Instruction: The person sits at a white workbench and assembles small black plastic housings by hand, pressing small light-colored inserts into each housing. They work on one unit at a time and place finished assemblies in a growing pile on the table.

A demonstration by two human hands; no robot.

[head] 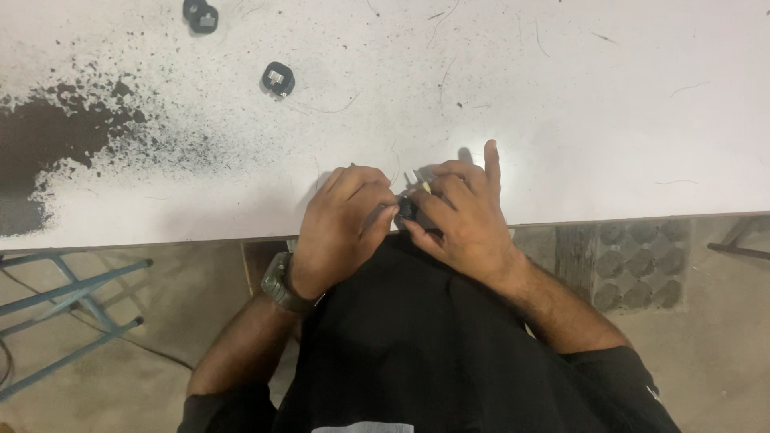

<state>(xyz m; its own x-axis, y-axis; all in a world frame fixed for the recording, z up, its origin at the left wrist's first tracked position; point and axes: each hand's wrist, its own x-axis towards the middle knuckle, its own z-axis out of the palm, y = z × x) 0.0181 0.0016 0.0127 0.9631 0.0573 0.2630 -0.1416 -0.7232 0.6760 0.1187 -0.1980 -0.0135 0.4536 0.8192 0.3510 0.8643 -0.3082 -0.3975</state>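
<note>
While both hands meet at the near edge of the white desk, they pinch one small black plug part between them. The left hand closes thumb and forefinger on its left side; the right hand grips the right side, index finger raised clear. Pale metal pins stick up from the piece toward the desk.

A sound way to handle it, I judge, is to keep both wrists braced on the desk edge and turn the piece with fingertips only, since it sits right over the drop to the floor.

Open room lies ahead and to the right. Another black plug lies well apart up the desk, a further one at the far edge, and a dark worn patch at left.
</note>
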